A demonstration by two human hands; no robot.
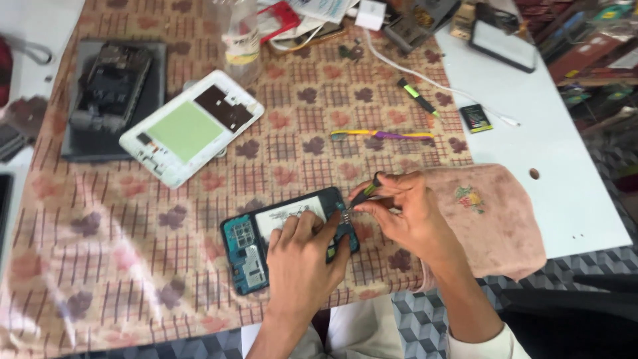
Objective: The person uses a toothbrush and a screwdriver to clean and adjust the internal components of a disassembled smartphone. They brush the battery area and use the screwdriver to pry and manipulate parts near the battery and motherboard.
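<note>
on the cloth | left hand [302, 256] flat on opened phone [286, 239] | right hand [405, 213] pinching screwdriver [365, 194]

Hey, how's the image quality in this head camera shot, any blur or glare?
Head view: bright daylight washes out the white tabletop; the patterned tablecloth smears at lower left; both hands and the opened blue-framed phone are fairly sharp.

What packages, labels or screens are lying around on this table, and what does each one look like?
Small black battery: far right on the white tabletop, rectangular, with a green and orange label.
Clear plastic bottle: top centre, with a pale label band.
White tablet shell: left of centre, face down, showing a green rectangle.
Open teal phone: under the left hand, carrying a white label.
</note>
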